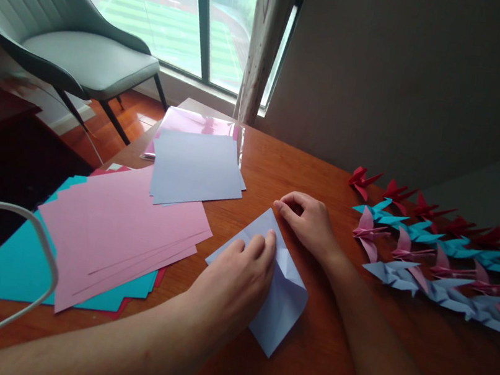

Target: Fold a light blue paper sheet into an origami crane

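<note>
A light blue sheet of origami paper [281,308] lies partly folded on the table before me, with crease lines and one raised, curved edge at its right. My left hand [241,274] rests over its left part, fingers curled together and pressed on the paper, hiding that area. At the far corner of the sheet is my right hand [308,221], thumb and forefinger pinched together. Whether the corner is caught between those fingertips cannot be made out.
Stacks of pink paper [131,226], turquoise paper [7,270] and light blue paper [196,167] lie left, near a shiny plastic packet [198,122]. Rows of folded paper cranes [368,230] stand right. A white cable [50,264] loops at left; a grey chair [90,60] stands beyond.
</note>
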A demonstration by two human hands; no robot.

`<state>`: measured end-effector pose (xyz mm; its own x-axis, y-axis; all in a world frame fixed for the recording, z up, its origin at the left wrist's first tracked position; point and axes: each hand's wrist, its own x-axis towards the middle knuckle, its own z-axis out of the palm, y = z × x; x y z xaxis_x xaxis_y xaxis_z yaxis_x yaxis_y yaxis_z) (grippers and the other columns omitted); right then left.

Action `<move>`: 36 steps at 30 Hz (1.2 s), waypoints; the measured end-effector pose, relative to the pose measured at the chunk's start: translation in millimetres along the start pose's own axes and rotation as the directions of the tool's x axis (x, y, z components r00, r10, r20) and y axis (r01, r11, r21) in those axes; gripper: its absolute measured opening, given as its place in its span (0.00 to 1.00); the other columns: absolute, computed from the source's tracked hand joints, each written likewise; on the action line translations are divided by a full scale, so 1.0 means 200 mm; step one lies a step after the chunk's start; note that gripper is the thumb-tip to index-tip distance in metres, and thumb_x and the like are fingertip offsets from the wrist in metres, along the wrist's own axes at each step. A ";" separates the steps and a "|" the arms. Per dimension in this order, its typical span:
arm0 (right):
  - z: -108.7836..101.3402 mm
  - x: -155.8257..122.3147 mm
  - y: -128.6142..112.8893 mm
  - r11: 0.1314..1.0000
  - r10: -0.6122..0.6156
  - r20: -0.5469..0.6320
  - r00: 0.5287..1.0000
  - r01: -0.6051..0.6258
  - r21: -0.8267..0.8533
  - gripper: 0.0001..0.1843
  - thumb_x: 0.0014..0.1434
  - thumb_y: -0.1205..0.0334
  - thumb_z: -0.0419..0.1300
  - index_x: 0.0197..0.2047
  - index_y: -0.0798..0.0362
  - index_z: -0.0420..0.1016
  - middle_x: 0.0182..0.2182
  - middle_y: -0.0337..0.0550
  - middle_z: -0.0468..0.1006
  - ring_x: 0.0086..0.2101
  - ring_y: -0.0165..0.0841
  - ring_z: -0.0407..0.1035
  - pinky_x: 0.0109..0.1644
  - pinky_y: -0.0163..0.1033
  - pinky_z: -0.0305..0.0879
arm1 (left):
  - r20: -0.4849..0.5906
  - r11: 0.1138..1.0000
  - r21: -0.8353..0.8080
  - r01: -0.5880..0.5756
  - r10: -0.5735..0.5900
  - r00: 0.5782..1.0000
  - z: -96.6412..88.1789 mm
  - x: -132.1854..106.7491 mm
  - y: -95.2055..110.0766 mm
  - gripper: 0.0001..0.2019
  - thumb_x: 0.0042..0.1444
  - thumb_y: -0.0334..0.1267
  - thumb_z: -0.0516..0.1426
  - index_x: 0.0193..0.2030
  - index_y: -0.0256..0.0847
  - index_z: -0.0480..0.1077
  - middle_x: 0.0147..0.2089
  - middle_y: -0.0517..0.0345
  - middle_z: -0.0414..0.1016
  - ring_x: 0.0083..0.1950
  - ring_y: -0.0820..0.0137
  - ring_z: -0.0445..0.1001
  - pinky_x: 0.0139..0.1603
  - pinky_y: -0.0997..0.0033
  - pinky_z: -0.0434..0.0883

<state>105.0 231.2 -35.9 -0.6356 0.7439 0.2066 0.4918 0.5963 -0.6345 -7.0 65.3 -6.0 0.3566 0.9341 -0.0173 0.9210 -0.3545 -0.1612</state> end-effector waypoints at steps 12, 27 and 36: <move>0.00 -0.02 0.00 0.997 -0.063 0.033 0.997 0.065 -0.033 0.08 0.62 0.59 0.60 0.31 0.51 0.75 0.29 0.38 0.77 0.30 0.31 0.68 0.35 0.37 0.60 | 0.003 1.000 0.020 0.023 -0.023 1.000 0.00 0.00 0.01 0.23 0.64 0.31 0.47 0.64 0.27 0.66 0.67 0.36 0.63 0.49 0.58 0.69 0.40 0.61 0.72; -0.08 -0.29 -0.03 0.981 -0.178 -0.032 0.983 0.180 0.074 0.09 0.66 0.63 0.56 0.43 0.49 0.77 0.42 0.45 0.79 0.46 0.38 0.72 0.53 0.45 0.67 | 0.001 1.000 0.013 0.013 -0.013 1.000 0.00 -0.01 0.01 0.23 0.65 0.32 0.46 0.64 0.29 0.66 0.65 0.39 0.66 0.48 0.58 0.69 0.39 0.61 0.71; -0.08 -0.27 -0.02 0.980 -0.193 0.013 0.981 0.192 0.058 0.07 0.61 0.67 0.63 0.43 0.49 0.77 0.42 0.45 0.77 0.45 0.38 0.70 0.52 0.45 0.68 | 0.018 1.000 0.020 0.019 -0.019 1.000 -0.01 -0.01 0.01 0.23 0.66 0.33 0.45 0.65 0.30 0.65 0.65 0.40 0.65 0.46 0.59 0.69 0.37 0.61 0.71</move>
<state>147.0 193.3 -33.3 -0.7262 0.6107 0.3157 0.3249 0.7096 -0.6252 -6.1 63.0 -4.6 0.3360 0.9413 -0.0322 0.9242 -0.3360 -0.1816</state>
